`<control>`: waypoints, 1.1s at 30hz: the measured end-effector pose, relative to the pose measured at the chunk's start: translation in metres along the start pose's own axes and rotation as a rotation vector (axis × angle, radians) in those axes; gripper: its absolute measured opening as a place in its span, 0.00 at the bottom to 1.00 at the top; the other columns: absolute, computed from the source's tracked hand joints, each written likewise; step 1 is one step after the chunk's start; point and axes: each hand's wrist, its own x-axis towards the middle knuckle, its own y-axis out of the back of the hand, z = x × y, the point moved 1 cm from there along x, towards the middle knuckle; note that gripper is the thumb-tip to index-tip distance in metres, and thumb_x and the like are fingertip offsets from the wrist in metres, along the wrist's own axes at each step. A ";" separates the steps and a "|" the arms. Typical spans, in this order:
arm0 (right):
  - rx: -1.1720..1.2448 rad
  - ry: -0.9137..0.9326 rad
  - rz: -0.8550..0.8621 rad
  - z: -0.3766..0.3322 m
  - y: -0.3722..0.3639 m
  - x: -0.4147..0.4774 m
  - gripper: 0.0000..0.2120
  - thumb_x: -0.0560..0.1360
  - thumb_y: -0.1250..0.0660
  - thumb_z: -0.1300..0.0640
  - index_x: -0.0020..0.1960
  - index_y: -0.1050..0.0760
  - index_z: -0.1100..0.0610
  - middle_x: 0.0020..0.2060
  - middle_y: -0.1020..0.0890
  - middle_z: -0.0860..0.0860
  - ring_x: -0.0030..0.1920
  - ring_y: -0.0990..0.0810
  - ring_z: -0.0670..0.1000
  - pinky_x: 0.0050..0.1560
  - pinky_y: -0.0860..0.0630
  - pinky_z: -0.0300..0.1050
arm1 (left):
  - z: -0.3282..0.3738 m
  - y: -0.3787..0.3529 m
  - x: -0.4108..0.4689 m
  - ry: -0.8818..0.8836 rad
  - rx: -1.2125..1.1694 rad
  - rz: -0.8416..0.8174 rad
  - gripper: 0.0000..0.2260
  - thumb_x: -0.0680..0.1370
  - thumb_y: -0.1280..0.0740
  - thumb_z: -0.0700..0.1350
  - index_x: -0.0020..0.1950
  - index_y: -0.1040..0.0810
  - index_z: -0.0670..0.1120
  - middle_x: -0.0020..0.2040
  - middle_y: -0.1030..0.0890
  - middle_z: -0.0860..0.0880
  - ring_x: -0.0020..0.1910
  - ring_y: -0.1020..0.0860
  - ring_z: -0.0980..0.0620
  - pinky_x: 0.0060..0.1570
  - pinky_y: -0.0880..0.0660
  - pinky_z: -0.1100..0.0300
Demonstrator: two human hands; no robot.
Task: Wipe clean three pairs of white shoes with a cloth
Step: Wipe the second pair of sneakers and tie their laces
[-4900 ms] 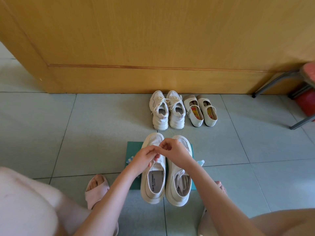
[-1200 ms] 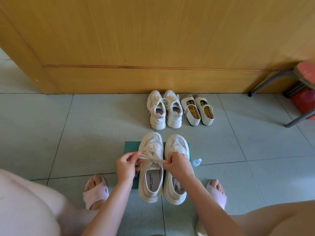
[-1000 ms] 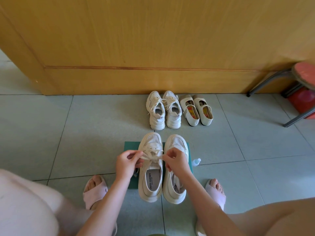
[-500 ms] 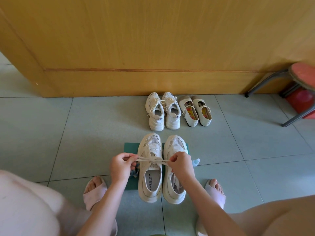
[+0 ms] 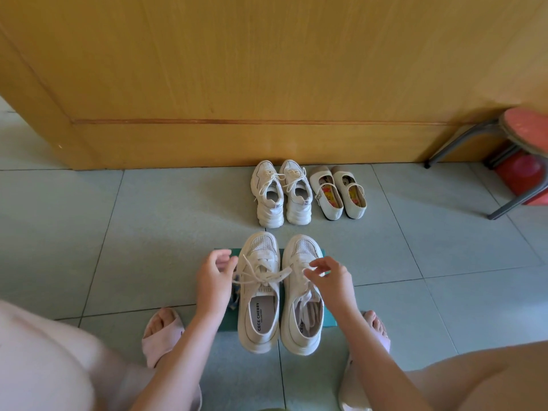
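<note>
A pair of white mesh sneakers stands on a green mat (image 5: 328,318) in front of me. The left sneaker (image 5: 259,310) has its laces tied in a bow; the right sneaker (image 5: 303,295) has loose laces tucked inside. My left hand (image 5: 214,277) hovers open beside the left sneaker, holding nothing. My right hand (image 5: 332,277) hovers open over the right sneaker, fingers spread. Farther off by the wooden door stand white chunky lace-up sneakers (image 5: 281,193) and white strap shoes (image 5: 339,195). A bit of blue-white cloth (image 5: 234,298) shows under my left hand.
A wooden door (image 5: 267,84) closes off the far side. A red stool with grey metal legs (image 5: 516,137) stands at the right. My feet in pink slippers (image 5: 161,336) rest on the grey tiled floor either side of the mat, my knees at the bottom corners.
Both hands were pulling the left sneaker's lace ends tight; now they have let go and opened, leaving a tied bow on the shoe.
</note>
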 end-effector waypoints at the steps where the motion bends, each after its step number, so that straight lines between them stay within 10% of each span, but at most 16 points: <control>1: -0.025 0.000 0.053 0.003 0.005 -0.001 0.06 0.73 0.30 0.56 0.49 0.23 0.54 0.41 0.21 0.46 0.35 0.25 0.41 0.31 0.31 0.33 | 0.008 -0.002 -0.001 -0.073 -0.005 0.038 0.07 0.77 0.34 0.44 0.54 0.24 0.46 0.48 0.22 0.53 0.48 0.24 0.56 0.47 0.28 0.64; 6: -0.198 -0.011 0.087 0.018 0.005 -0.014 0.09 0.74 0.33 0.49 0.46 0.22 0.54 0.44 0.21 0.47 0.35 0.25 0.44 0.29 0.36 0.34 | 0.049 -0.033 -0.023 -0.428 0.164 -0.190 0.04 0.77 0.34 0.44 0.50 0.21 0.48 0.47 0.24 0.58 0.45 0.25 0.62 0.46 0.25 0.68; 16: -0.575 0.026 0.160 0.039 -0.026 -0.038 0.15 0.75 0.39 0.41 0.55 0.20 0.47 0.51 0.27 0.48 0.56 0.31 0.49 0.44 0.29 0.39 | 0.021 -0.084 -0.053 -0.409 0.360 -0.435 0.08 0.79 0.37 0.44 0.57 0.24 0.50 0.57 0.24 0.53 0.55 0.24 0.54 0.53 0.28 0.61; 26: 0.317 -0.274 0.159 0.030 -0.032 -0.030 0.11 0.75 0.35 0.51 0.50 0.19 0.57 0.53 0.31 0.51 0.56 0.39 0.51 0.55 0.40 0.41 | 0.021 -0.080 -0.054 -0.447 0.430 -0.510 0.19 0.78 0.39 0.39 0.67 0.31 0.53 0.65 0.31 0.52 0.63 0.29 0.54 0.58 0.31 0.63; 30: 0.437 -0.201 0.100 0.009 -0.009 -0.005 0.09 0.69 0.33 0.48 0.41 0.20 0.54 0.46 0.22 0.55 0.53 0.29 0.53 0.45 0.33 0.38 | 0.029 -0.085 -0.053 -0.455 0.408 -0.496 0.13 0.80 0.39 0.45 0.64 0.27 0.51 0.60 0.29 0.53 0.57 0.26 0.55 0.54 0.29 0.63; 33: 0.357 -0.087 0.102 -0.006 0.010 0.018 0.07 0.73 0.33 0.48 0.44 0.21 0.51 0.49 0.23 0.52 0.56 0.29 0.54 0.58 0.30 0.51 | 0.032 -0.092 -0.047 -0.411 0.381 -0.470 0.11 0.79 0.38 0.50 0.57 0.23 0.46 0.54 0.27 0.51 0.51 0.25 0.55 0.51 0.28 0.63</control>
